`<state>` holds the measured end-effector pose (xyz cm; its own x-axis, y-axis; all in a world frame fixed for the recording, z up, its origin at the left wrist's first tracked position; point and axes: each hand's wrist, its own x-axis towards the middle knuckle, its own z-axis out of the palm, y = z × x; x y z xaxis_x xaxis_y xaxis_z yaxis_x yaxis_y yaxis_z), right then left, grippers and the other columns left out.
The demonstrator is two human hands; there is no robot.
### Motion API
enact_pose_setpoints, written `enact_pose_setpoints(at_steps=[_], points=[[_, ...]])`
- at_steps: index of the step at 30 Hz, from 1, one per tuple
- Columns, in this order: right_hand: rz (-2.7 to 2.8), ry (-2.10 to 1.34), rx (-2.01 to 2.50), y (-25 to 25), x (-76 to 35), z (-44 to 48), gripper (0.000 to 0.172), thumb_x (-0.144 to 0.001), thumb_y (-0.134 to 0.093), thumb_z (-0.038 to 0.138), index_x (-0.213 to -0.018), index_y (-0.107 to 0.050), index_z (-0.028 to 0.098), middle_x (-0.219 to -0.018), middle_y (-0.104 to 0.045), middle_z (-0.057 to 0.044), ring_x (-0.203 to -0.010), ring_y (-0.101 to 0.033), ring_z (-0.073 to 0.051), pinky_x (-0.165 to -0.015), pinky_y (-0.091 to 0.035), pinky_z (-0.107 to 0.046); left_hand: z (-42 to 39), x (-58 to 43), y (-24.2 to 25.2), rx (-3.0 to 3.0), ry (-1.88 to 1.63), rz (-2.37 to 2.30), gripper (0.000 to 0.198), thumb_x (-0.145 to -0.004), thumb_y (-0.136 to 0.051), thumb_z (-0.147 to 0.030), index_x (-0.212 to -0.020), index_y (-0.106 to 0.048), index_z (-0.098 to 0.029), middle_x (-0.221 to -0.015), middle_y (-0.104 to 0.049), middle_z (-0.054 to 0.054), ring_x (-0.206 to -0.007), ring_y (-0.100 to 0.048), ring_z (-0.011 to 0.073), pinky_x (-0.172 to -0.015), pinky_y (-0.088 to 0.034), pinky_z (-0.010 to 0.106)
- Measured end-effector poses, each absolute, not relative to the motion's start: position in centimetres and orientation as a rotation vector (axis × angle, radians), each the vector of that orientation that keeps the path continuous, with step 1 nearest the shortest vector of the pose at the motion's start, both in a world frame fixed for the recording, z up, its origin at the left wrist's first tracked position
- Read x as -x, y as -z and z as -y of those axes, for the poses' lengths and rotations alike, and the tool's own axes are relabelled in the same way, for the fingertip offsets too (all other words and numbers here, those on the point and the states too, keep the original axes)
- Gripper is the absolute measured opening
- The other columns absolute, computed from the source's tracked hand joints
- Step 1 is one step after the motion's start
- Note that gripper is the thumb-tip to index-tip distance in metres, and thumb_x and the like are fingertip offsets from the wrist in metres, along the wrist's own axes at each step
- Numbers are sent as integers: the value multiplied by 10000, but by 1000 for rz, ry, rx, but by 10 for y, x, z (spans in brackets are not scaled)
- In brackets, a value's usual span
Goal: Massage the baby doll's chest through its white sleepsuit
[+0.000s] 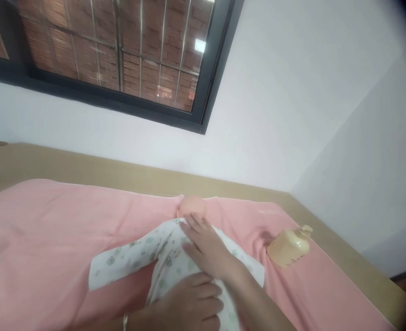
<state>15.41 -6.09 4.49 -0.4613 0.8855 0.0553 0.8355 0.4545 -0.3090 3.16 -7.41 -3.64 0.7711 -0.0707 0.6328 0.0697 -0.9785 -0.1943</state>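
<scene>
A baby doll [192, 206] in a white long-sleeved garment [120, 264] with small green and grey prints lies on a pink cloth. Only the smooth, rounded head shows at the top. My right hand [206, 246] rests open on the upper chest, its fingers stretched towards the neck and touching the collar area. Lower down, my left hand [194, 301] lies across the front of the garment, fingers extended to the right and slightly bent. One sleeve spreads out to the left; my right forearm partly covers the other side.
The pink cloth [44, 230] covers most of a tan surface [144, 178]. A cream pump bottle [287, 248] stands on the cloth to the right. Behind are a white wall [258, 115] and a dark-framed window [198, 119] with bars.
</scene>
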Motion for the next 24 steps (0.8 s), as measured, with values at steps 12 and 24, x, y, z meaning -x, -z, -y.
enact_pose_setpoints(at_steps=[12,24], points=[[2492,-313,1443,-37,-157,54,508,-944,-331,417,-1421,-329,244,-1525,-149,-9,-1407,-60,-227,-1141,-86,-467,80,-27,34,2870,973,12,192,-826,-510,-141,-642,-548,-182,-729,-603,-14,-763,-539,121,-771,-470,287],[2633,-341,1232,-45,-155,55,476,-942,-364,364,-1409,-343,278,-1516,-193,6,-1404,-96,-187,-1147,-51,-431,84,-23,32,2843,945,63,178,-843,-492,-133,-686,-555,-187,-756,-603,-8,-779,-534,127,-786,-456,294]])
